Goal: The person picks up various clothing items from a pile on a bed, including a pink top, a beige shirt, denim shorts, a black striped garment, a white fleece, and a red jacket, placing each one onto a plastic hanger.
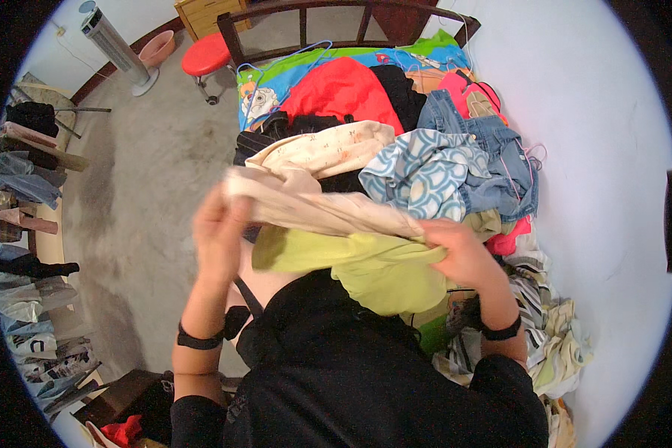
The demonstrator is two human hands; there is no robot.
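A cream cloth garment (325,213) is stretched between my two hands, partly blurred. My left hand (218,224) grips one end, and that end is bunched at the fingers. At the other end, my right hand (459,246) pinches the cloth. Just below it, a yellow-green garment (392,274) lies over my lap and reaches my right hand; whether those fingers hold it too, I cannot tell. Beyond my hands, a cream garment with a small print (336,148) rests on the pile, seeming to run into the held cloth. Beside it is a blue-and-white patterned cloth (420,168).
Heaped on the bed are a red garment (344,92), denim clothing (498,168) and blue hangers (269,73). A dark bed frame (341,8) closes the far end. Clothes hang on a rack (28,224) at left. A red stool (204,56) and tower fan (115,47) stand on the floor.
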